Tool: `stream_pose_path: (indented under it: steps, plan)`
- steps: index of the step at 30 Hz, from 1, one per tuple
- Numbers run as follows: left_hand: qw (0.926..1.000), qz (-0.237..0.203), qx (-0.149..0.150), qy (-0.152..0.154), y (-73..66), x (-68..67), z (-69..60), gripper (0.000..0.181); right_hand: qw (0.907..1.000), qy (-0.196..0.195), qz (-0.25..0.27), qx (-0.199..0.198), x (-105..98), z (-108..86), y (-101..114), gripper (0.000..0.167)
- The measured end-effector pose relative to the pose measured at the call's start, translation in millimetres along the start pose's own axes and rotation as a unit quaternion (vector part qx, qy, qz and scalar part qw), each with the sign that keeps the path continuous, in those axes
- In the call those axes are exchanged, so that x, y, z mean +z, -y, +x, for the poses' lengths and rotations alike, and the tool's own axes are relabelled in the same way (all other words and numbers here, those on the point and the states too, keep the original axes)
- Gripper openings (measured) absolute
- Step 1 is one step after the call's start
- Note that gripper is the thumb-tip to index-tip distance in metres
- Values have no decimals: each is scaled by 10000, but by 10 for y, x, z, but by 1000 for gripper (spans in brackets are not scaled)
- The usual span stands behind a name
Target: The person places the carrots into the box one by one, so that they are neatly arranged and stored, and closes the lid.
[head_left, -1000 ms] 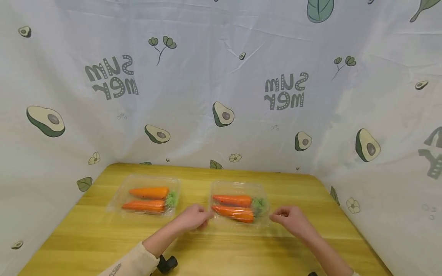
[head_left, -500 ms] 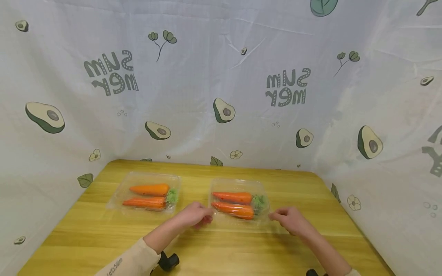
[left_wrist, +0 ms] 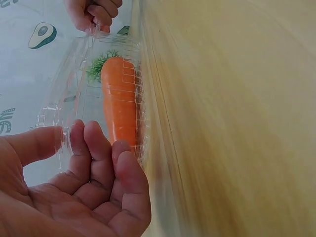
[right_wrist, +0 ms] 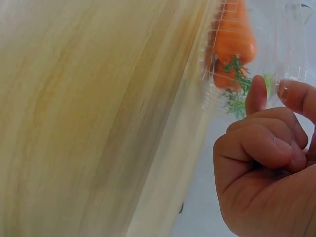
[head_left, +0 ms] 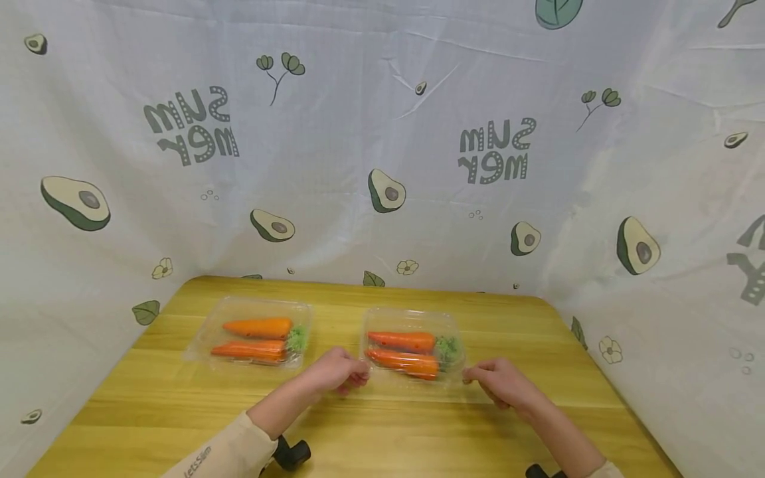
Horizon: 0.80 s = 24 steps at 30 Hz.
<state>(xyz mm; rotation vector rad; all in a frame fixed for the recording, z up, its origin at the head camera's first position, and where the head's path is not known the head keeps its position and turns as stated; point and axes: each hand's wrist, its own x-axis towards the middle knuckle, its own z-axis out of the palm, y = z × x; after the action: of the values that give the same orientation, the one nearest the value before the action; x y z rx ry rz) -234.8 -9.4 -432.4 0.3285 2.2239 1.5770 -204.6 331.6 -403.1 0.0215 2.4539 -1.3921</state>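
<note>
A clear plastic clamshell container (head_left: 412,320) lies right of the table's middle. Inside it are two orange carrots (head_left: 402,363) with green tops (head_left: 446,350). My left hand (head_left: 339,370) is at its near left corner; in the left wrist view, thumb and forefinger pinch the clear rim (left_wrist: 65,133). At the near right corner my right hand (head_left: 501,383) holds the rim between thumb and forefinger, its other fingers curled in the right wrist view. The container's lid appears down over the carrots; whether its edge is fastened cannot be told.
A second clear container (head_left: 251,308) with two carrots (head_left: 257,328) and green tops stands to the left on the wooden table (head_left: 382,431). A white curtain (head_left: 335,146) printed with avocados surrounds the table's back and sides.
The head view has shifted slightly. My right hand has come a little closer to the container's right corner. My left hand stays at its left corner, and both containers keep their places.
</note>
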Motion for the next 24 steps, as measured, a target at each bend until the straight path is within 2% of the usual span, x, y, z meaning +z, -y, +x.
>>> stream_pose_path:
  steps: [18, 24]
  plan:
    - [9997, -216, -79, -45, 6, 27, 11, 27, 9996, 229, 138, -36, -35, 40, -52, 40]
    - [9990, -408, -135, -128, 1, 50, 5, 25, 9994, 268, 198, -11, -32, 42, -54, 41]
